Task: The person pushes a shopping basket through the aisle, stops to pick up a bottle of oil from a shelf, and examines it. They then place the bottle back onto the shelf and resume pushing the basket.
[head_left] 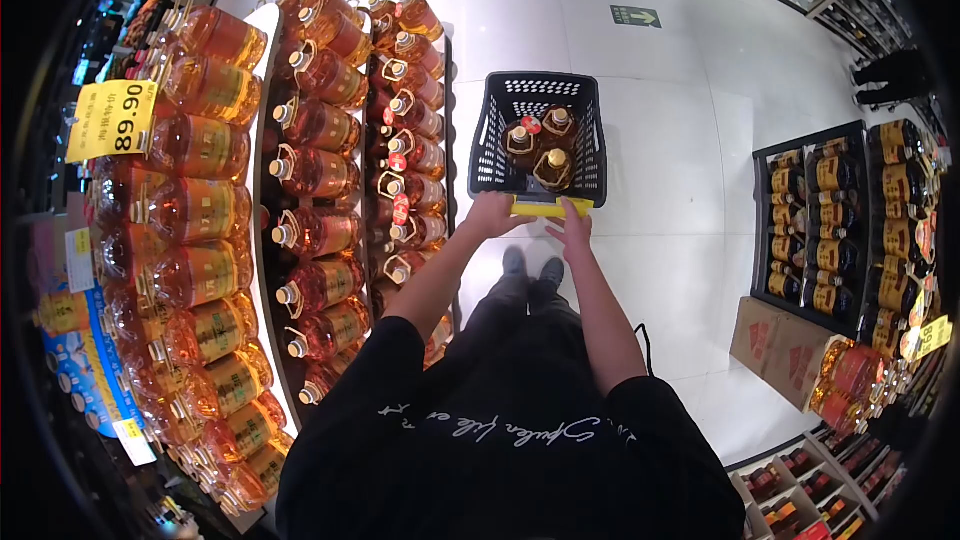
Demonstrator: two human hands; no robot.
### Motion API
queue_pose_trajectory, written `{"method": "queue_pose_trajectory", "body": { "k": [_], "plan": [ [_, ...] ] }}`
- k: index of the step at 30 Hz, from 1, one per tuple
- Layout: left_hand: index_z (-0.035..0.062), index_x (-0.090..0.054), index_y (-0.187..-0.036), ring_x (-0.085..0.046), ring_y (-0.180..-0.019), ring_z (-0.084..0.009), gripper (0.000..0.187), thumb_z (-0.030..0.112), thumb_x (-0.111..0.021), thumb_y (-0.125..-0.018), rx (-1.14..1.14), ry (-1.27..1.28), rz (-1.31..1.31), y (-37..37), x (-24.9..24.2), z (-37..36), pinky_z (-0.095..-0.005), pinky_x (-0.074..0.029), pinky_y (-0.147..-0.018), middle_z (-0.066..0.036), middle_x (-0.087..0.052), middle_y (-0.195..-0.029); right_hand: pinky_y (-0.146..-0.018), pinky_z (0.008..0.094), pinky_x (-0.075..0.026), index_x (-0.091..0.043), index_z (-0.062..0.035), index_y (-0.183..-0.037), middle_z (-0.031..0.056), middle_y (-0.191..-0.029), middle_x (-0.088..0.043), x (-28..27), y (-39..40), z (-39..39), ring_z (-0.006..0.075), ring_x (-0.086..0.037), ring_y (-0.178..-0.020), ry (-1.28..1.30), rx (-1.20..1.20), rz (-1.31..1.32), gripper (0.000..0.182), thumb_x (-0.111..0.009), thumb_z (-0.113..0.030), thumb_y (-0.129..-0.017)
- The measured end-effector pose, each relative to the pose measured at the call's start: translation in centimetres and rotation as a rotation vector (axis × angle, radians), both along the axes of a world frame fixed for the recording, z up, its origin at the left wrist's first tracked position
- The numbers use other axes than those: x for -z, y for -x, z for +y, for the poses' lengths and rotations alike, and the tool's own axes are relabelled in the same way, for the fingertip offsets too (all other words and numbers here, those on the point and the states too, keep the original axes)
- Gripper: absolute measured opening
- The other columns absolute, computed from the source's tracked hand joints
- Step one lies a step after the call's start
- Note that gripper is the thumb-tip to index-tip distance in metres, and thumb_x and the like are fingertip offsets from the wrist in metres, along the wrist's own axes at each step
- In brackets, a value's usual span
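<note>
A black shopping basket (480, 140) stands in front of me on the pale floor, its slotted walls open at the top. Inside are several bottles, and a brown one with a yellowish cap (553, 172) is nearest to me. Along the basket's near side runs a yellow handle (538, 208). My left hand (490, 216) is closed over the handle's left end, its thumb along the near side. Toward the right end, my right hand (573, 227) holds the handle loosely, with fingers over it and the thumb below. The undersides of both grips are hidden.
Shelves of amber oil bottles (320, 175) line my left, close to the basket. A yellow price sign (112, 120) hangs there. To my right are a rack of dark bottles (832, 175) and a cardboard box (780, 345). A green floor sign (636, 17) lies ahead.
</note>
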State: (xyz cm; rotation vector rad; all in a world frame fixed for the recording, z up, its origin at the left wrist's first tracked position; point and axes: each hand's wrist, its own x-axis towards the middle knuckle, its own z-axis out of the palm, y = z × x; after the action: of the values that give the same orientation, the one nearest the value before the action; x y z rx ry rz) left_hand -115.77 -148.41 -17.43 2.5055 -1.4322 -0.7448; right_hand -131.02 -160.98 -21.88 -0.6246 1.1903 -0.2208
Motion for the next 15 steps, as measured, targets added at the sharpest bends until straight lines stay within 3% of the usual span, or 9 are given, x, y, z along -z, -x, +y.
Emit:
{"method": "queue_pose_trajectory", "body": {
  "k": [4, 6, 7, 8, 11, 12, 15],
  "plan": [
    [0.0003, -0.065, -0.069, -0.064, -0.067, -0.0385, 0.073, 0.072, -0.058, -0.075, -0.002, 0.043, -0.002, -0.3, 0.0, -0.1, -0.0466, -0.049, -0.067, -0.022, -0.064, -0.066, -0.073, 0.0416, -0.056, -0.048, -0.0024, -0.125, 0.0127, -0.114, -0.060, 1.8, 0.0, -0.6, 0.0272, -0.062, -0.100, 0.110, -0.106, 0.150, 0.064, -0.074, -0.039, -0.080],
    [-0.0004, -0.065, -0.068, -0.064, -0.067, -0.0381, 0.073, 0.072, -0.061, -0.072, -0.029, 0.109, 0.008, -0.4, 0.4, 0.2, -0.0469, -0.050, -0.067, -0.022, -0.064, -0.067, -0.077, 0.0410, -0.054, -0.046, -0.0005, -0.129, 0.0136, -0.115, -0.060, 6.0, 0.1, -0.2, 0.0278, -0.061, -0.101, 0.403, -0.072, 0.322, 0.072, -0.075, -0.041, -0.078],
    [-0.0009, -0.066, -0.069, -0.064, -0.066, -0.0376, 0.072, 0.071, -0.064, -0.071, -0.056, 0.107, 0.039, -0.2, -0.4, 0.2, -0.0468, -0.050, -0.067, -0.021, -0.063, -0.066, -0.078, 0.0407, -0.053, -0.045, 0.0004, -0.131, 0.0140, -0.116, -0.059, 5.2, -0.2, -0.1, 0.0281, -0.060, -0.101, 0.551, -0.053, 0.406, 0.076, -0.076, -0.042, -0.077],
    [-0.0009, -0.066, -0.070, -0.064, -0.066, -0.0374, 0.071, 0.070, -0.065, -0.070, -0.083, 0.128, 0.038, 0.0, -0.9, 0.4, -0.0465, -0.050, -0.067, -0.021, -0.063, -0.065, -0.084, 0.0382, -0.050, -0.051, 0.0038, -0.126, 0.0156, -0.113, -0.061, 4.2, 0.3, -0.4, 0.0271, -0.059, -0.103, 0.727, -0.123, 0.461, 0.069, -0.075, -0.040, -0.079],
    [0.0002, -0.068, -0.072, -0.064, -0.067, -0.0361, 0.070, 0.070, -0.067, -0.068, -0.105, 0.163, 0.049, -0.2, -1.1, 0.6, -0.0460, -0.050, -0.067, -0.019, -0.063, -0.065, -0.096, 0.0409, -0.044, -0.056, -0.0001, -0.120, 0.0191, -0.115, -0.059, 3.3, 1.1, -3.2, 0.0329, -0.057, -0.107, 0.830, -0.506, 0.337, 0.058, -0.075, -0.037, -0.079],
    [0.0005, -0.069, -0.072, -0.064, -0.067, -0.0358, 0.070, 0.070, -0.067, -0.068, -0.094, 0.165, 0.056, -0.4, -1.1, 0.7, -0.0458, -0.050, -0.067, -0.019, -0.064, -0.066, -0.094, 0.0407, -0.044, -0.067, -0.0042, -0.105, 0.0155, -0.108, -0.063, 1.1, 0.9, -3.3, 0.0335, -0.057, -0.104, 0.994, -0.586, 0.361, 0.035, -0.070, -0.030, -0.081],
    [0.0024, -0.070, -0.073, -0.065, -0.068, -0.0344, 0.069, 0.071, -0.067, -0.067, -0.095, 0.157, 0.091, -1.0, -1.3, 0.7, -0.0449, -0.051, -0.066, -0.017, -0.065, -0.067, -0.090, 0.0406, -0.047, -0.067, -0.0066, -0.104, 0.0135, -0.103, -0.066, -0.2, -0.5, -4.5, 0.0318, -0.061, -0.101, 1.226, -0.768, 0.251, 0.028, -0.066, -0.023, -0.081]
  ]
}}
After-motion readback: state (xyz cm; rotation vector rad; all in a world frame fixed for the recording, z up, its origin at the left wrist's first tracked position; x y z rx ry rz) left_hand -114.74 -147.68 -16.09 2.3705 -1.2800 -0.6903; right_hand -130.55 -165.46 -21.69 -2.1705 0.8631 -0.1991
